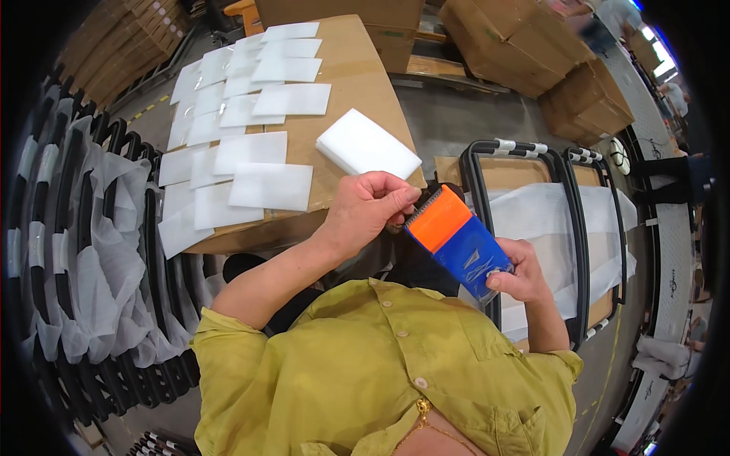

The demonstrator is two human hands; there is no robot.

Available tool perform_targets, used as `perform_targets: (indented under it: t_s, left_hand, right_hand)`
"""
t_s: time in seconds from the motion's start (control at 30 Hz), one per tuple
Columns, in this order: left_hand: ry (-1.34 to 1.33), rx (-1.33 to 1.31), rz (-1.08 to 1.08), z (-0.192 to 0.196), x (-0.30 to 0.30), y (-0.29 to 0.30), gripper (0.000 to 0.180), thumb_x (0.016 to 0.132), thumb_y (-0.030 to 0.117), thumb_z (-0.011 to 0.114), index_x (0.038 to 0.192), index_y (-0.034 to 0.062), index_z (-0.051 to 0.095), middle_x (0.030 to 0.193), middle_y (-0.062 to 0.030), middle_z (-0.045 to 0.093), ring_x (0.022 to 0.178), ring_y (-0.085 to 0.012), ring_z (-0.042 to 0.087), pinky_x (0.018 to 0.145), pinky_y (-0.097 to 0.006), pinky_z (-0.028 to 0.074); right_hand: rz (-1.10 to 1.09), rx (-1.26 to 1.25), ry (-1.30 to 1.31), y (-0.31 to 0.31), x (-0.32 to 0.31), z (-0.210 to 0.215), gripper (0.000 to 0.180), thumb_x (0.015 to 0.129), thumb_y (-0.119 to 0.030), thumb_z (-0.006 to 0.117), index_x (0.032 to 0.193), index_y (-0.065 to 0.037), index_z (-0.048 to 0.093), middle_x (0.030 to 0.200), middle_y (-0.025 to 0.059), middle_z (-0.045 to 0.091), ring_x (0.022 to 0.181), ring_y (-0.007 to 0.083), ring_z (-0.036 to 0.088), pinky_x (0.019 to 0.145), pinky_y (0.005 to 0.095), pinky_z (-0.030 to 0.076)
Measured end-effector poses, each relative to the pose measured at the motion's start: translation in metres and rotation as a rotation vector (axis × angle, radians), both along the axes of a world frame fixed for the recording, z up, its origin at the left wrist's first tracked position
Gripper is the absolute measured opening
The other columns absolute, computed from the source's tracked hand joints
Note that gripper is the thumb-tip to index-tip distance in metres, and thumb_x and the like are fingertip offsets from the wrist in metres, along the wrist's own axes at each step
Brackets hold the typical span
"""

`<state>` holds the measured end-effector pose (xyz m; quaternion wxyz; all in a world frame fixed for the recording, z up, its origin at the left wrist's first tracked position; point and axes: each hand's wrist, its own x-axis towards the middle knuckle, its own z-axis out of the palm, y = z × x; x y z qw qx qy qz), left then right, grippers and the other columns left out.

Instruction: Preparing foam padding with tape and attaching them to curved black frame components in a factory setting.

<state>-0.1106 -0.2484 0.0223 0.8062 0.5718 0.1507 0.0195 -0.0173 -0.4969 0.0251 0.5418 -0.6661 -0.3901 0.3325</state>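
Note:
In my right hand (523,272) is a blue and orange tape dispenser (473,245), gripped at its lower blue end. Its orange end, edged with a toothed strip, points up and left. My left hand (374,205) is right beside those teeth, thumb and forefinger pinched together; whatever lies between them is too small to make out. Just beyond it a stack of white foam sheets (369,144) rests on a cardboard-topped surface (357,68). Further left, overlapping rows of white foam pieces (262,163) cover the cardboard, some with clear tape along an edge.
Black tubular frames (566,205) wrapped in white foam stand at my right. More black frames (84,251) with white wrapping crowd the left side. Large cardboard boxes (517,45) sit at the back right. Along the far right runs a grey conveyor-like strip (669,289), with people near it.

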Motion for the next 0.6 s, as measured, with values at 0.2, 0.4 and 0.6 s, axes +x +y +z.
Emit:
perform_targets:
  t_s: [0.2, 0.4, 0.6]
  left_hand:
    - [-0.13, 0.474, 0.317, -0.014, 0.023, 0.051, 0.015, 0.079, 0.013, 0.062, 0.075, -0.001, 0.061, 0.063, 0.0001, 0.056, 0.057, -0.0052, 0.049, 0.054, -0.019, 0.041]
    - [-0.253, 1.118, 0.511, -0.044, 0.048, 0.074, 0.013, 0.074, 0.018, 0.064, 0.075, 0.0056, 0.063, 0.083, -0.0067, 0.058, 0.074, -0.0184, 0.053, 0.063, -0.029, 0.042]
    - [-0.187, 1.861, 0.771, -0.051, 0.057, 0.079, 0.015, 0.073, 0.018, 0.066, 0.079, 0.0042, 0.062, 0.096, -0.0095, 0.055, 0.078, -0.021, 0.052, 0.061, -0.028, 0.041]
  right_hand:
    - [-0.041, -0.144, 0.133, -0.011, 0.019, 0.016, 0.032, 0.068, -0.027, 0.069, 0.082, 0.001, 0.06, 0.068, 0.0004, 0.057, 0.061, 0.0047, 0.048, 0.054, 0.0199, 0.039]
    - [-0.111, -0.219, 0.174, 0.031, 0.026, 0.017, 0.037, 0.07, -0.032, 0.068, 0.081, 0.003, 0.06, 0.068, 0.002, 0.057, 0.063, 0.0059, 0.049, 0.056, 0.0206, 0.04]
    - [-0.093, -0.284, 0.217, 0.052, 0.034, 0.002, 0.041, 0.072, -0.036, 0.067, 0.082, 0.004, 0.061, 0.07, 0.0045, 0.059, 0.064, 0.0078, 0.052, 0.06, 0.0216, 0.042]
